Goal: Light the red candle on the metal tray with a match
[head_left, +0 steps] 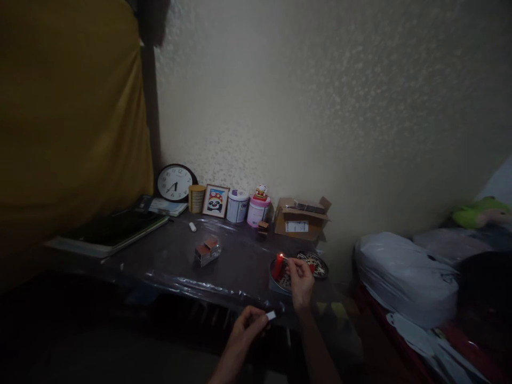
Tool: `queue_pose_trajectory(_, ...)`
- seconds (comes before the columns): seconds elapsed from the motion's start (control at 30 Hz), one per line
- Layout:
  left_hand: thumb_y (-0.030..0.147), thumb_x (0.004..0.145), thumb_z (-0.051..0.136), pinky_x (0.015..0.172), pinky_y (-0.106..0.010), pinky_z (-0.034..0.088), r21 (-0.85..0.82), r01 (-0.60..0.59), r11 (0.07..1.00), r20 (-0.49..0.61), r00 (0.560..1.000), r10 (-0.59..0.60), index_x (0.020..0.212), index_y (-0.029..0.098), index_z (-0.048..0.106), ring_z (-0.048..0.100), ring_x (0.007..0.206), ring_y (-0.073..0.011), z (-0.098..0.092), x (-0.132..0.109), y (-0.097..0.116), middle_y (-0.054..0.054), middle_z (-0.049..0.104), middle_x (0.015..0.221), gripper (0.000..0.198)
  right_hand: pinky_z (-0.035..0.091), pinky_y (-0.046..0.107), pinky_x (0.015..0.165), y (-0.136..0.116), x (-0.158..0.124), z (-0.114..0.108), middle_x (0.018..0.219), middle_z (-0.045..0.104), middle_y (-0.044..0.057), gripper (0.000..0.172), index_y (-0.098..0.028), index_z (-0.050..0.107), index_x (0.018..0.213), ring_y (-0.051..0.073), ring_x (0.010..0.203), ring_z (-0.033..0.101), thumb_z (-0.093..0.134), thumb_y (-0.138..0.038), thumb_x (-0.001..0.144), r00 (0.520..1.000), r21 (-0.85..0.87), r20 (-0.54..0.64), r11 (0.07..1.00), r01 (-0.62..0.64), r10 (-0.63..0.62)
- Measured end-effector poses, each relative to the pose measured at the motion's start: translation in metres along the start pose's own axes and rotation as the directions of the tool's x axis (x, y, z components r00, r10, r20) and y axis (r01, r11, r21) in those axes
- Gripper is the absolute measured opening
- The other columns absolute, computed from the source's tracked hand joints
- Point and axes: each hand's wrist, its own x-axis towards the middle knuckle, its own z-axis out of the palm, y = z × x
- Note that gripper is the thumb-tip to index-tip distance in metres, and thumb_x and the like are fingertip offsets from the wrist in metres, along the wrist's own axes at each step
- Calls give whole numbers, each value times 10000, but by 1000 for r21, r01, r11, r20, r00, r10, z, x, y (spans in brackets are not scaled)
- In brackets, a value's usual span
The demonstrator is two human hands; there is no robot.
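Observation:
My right hand (301, 278) pinches a thin matchstick (285, 258), its tip at the top of a red candle (277, 268). A small orange flame (281, 255) glows where they meet. The candle stands upright in a round tin (277, 287) holding what look like used matchsticks. Below and to the left, near the table's front edge, my left hand (248, 326) is closed around a small matchbox (271, 315); only its pale end shows. Behind the tin sits a second round dish (321, 271) full of matchsticks, with something red in it, partly behind my right hand.
Plastic-wrapped matchboxes (207, 252) lie on the dark table (160, 261). Along the wall stand a clock (176, 183), a panda picture frame (216, 201), a white tub (237, 207), a pink tub (257, 212) and an open cardboard box (298, 220). White bags (404, 277) lie at right.

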Motion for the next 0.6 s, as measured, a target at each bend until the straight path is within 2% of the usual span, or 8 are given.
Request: queue_pose_trajectory(0.6, 454, 622, 699, 592, -236, 345, 2, -9, 1000, 7, 1000, 9, 679, 183, 604, 477, 585, -118, 0, -1, 1, 41, 567, 581, 293, 488, 274, 554, -2, -1, 2, 626, 626, 1, 296, -160, 613, 710, 146, 560, 587, 686, -427, 607, 1000, 20, -9, 1000, -21, 21)
